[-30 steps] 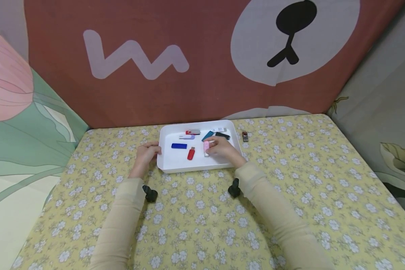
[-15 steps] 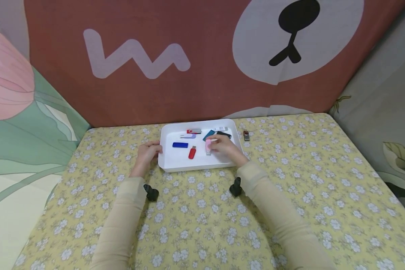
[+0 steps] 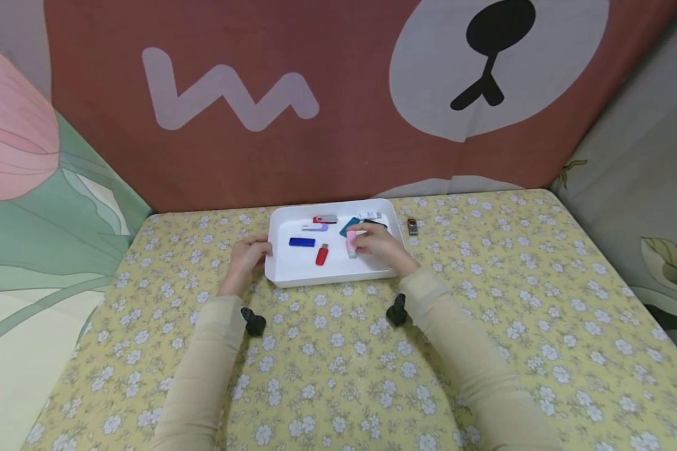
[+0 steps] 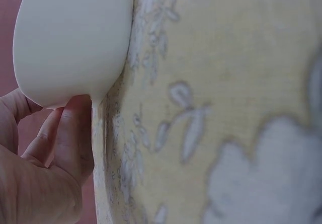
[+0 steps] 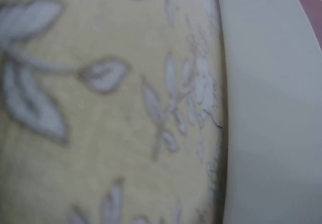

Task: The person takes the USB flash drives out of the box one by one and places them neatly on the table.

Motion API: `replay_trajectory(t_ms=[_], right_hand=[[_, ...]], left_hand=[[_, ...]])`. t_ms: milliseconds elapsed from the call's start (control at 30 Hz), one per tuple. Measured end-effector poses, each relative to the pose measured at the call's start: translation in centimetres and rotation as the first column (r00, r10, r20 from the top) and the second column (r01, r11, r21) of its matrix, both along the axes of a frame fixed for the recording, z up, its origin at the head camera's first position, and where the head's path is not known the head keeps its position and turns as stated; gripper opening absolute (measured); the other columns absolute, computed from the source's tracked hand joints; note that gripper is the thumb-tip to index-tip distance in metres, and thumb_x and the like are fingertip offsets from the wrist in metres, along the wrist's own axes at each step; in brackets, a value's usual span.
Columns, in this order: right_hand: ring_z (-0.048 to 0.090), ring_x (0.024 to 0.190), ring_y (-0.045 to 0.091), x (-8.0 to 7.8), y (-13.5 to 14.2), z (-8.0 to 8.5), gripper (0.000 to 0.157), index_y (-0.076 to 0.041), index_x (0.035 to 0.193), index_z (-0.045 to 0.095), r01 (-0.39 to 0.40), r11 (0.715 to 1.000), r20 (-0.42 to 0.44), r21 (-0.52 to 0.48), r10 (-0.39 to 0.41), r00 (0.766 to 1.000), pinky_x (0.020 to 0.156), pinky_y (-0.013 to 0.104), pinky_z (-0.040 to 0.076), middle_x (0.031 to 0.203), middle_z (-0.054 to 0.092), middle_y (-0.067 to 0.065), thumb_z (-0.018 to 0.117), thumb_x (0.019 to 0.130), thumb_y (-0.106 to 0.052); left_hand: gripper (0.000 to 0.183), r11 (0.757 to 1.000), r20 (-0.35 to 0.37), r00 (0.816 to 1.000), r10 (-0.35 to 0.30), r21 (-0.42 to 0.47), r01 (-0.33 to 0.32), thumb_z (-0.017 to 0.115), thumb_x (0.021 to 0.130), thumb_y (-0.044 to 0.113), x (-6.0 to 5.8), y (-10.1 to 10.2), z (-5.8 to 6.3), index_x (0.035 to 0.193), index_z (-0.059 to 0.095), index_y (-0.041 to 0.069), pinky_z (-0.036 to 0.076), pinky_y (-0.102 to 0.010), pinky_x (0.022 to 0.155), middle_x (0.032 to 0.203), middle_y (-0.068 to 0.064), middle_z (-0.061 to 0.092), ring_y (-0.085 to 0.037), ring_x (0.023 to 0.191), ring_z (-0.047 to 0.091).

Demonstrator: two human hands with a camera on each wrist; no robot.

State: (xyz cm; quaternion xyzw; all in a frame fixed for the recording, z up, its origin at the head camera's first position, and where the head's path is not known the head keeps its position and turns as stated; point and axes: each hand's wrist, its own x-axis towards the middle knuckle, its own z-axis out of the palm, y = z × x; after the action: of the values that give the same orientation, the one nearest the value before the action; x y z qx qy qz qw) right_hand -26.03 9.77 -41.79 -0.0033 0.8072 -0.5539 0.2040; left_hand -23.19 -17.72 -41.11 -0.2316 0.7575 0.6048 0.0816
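Note:
My left hand [image 3: 249,260] holds the left end of a white tray [image 3: 293,273]. In the left wrist view the thumb lies at the rim of the tray [image 4: 70,43] and the fingers press its outer side. Inside the tray my right hand [image 3: 380,244] pinches a pink USB stick [image 3: 351,241] between thumb and fingers. Around it lie a teal USB stick [image 3: 348,226], a black one partly hidden by the hand, and a white USB stick [image 3: 369,215]. Only tablecloth and the tray's outer wall [image 5: 271,108] show in the right wrist view.
Also in the tray are a blue USB stick [image 3: 302,242], a red one [image 3: 322,254], a lilac one [image 3: 316,227] and a red-and-silver one [image 3: 324,219]. Another USB stick [image 3: 412,227] lies on the flowered tablecloth [image 3: 327,376], right of the tray. A printed curtain [image 3: 259,163] stands behind.
My right hand has shifted the pink USB stick slightly to the right and away from me, toward the teal one. The left hand stays at the tray's left end.

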Motion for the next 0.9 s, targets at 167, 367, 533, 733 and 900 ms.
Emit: replay_trajectory(t_ms=[167,367,533,733,900], right_hand=[[0.057,0.087,0.011,-0.1,0.4,0.2,0.044,-0.006,0.135,0.053,0.005,0.999,0.011,-0.041,-0.005,1.0,0.089,0.028,0.053,0.106,0.058,0.01,0.058,0.091,-0.006],[0.057,0.092,0.01,-0.3,0.7,0.4,0.045,-0.003,0.137,0.051,0.013,0.997,0.017,-0.072,-0.011,1.0,0.093,0.027,0.052,0.123,0.056,0.016,0.054,0.093,-0.004],[0.057,0.093,0.01,-0.6,0.9,0.4,0.043,-0.006,0.137,0.052,0.034,0.997,0.04,-0.076,-0.031,0.999,0.09,0.024,0.053,0.121,0.056,0.013,0.054,0.094,-0.006],[0.058,0.089,0.013,-0.7,1.6,0.7,0.042,-0.006,0.133,0.055,0.018,0.991,-0.006,-0.134,-0.019,1.0,0.089,0.029,0.054,0.1,0.057,0.008,0.058,0.092,-0.006],[0.058,0.095,0.015,-0.6,2.2,1.5,0.043,-0.004,0.135,0.053,0.017,0.986,-0.014,-0.167,-0.02,1.0,0.092,0.03,0.053,0.103,0.057,0.008,0.057,0.093,-0.005]], left_hand=[[0.052,1.0,-0.002,1.0,-0.001,0.002,0.001,0.053,0.081,0.003,0.0,0.0,-0.1,0.132,0.056,0.005,0.047,-0.017,0.062,0.133,-0.015,0.056,-0.01,0.081,0.054],[0.051,1.0,0.002,1.0,0.004,0.014,-0.004,0.054,0.08,0.003,0.1,0.1,0.0,0.131,0.056,0.005,0.047,-0.018,0.061,0.132,-0.014,0.057,-0.012,0.084,0.054],[0.052,1.0,0.005,1.0,0.007,0.025,-0.007,0.053,0.08,0.003,0.1,0.1,0.0,0.132,0.056,0.006,0.048,-0.017,0.061,0.134,-0.014,0.056,-0.012,0.086,0.054],[0.052,1.0,0.001,1.0,-0.002,0.024,0.002,0.053,0.082,0.003,0.2,0.1,0.1,0.133,0.055,0.006,0.048,-0.017,0.062,0.134,-0.014,0.056,-0.013,0.086,0.055],[0.052,1.0,0.004,1.0,-0.014,0.017,0.014,0.053,0.083,0.004,0.2,0.0,0.1,0.134,0.054,0.006,0.048,-0.018,0.063,0.136,-0.014,0.055,-0.014,0.089,0.055]])
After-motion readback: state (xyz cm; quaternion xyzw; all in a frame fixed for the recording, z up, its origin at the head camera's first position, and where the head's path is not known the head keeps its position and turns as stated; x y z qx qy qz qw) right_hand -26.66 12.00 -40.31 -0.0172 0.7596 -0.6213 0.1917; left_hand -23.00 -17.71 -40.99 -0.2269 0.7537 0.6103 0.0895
